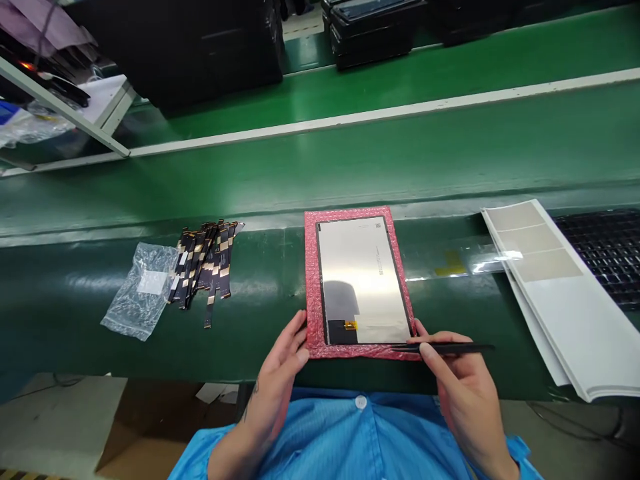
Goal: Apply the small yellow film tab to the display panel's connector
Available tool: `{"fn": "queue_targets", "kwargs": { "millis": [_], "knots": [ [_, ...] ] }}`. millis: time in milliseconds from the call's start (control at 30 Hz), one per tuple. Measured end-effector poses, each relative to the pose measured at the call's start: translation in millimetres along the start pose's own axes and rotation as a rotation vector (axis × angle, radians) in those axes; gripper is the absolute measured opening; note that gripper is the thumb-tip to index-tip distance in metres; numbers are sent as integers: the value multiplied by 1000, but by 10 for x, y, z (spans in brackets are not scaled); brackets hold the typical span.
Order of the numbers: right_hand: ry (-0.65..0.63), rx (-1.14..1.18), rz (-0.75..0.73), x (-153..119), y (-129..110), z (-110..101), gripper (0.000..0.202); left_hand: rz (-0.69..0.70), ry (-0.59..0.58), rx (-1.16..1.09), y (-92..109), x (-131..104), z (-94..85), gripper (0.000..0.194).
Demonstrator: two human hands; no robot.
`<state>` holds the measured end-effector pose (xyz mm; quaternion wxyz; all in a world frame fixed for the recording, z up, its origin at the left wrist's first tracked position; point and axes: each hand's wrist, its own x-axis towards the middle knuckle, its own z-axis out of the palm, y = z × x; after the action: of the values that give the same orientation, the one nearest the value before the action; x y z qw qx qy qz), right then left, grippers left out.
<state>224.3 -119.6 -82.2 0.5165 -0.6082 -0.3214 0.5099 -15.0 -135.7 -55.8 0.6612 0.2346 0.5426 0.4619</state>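
Note:
A display panel point(363, 277) lies back side up on a pink bubble-wrap sheet point(311, 280) at the near edge of the green bench. A small gold connector point(351, 325) shows on the panel's dark strip near me. My left hand point(287, 357) rests against the sheet's near left corner, fingers apart and holding nothing. In my right hand point(457, 383) I grip black tweezers point(445, 347), which lie flat with their tip pointing left at the panel's near right corner.
A fan of dark flex cables point(205, 263) and a clear plastic bag point(140, 288) lie to the left. A stack of white sheets point(555, 300) and a black grid tray point(607, 253) sit to the right. Behind runs a green conveyor point(350, 153) with black trays point(375, 30).

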Motion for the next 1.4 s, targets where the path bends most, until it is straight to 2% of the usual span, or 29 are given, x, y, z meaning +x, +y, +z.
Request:
{"fn": "queue_targets", "kwargs": {
  "millis": [100,267,400,467,567,733,900,1000,1200,1400],
  "knots": [
    [-41,-15,-5,-29,-10,13,38,-172,10,-180,42,-9,-3,52],
    [-62,-17,-40,-11,-81,29,33,-201,44,-244,70,88,49,55],
    [-68,4,-68,8,-155,50,30,-217,-106,-199,163,140,163,46],
    [-71,11,-65,0,-180,65,31,-227,-144,-186,190,151,211,41],
    [-102,24,-34,-25,-200,103,33,-221,-89,-229,189,162,229,39],
    [-212,89,-19,-81,-215,212,26,-223,45,-416,181,174,138,40],
    [-341,132,6,-125,-217,321,24,-114,135,-563,181,177,34,49],
    [-396,101,19,-127,-183,361,24,-106,148,-545,113,171,18,51],
    [-465,51,77,-107,-39,333,22,-87,229,-407,-38,194,53,43],
    [-407,63,123,-94,-47,296,27,-91,227,-360,-37,214,65,45]
  ]
}}
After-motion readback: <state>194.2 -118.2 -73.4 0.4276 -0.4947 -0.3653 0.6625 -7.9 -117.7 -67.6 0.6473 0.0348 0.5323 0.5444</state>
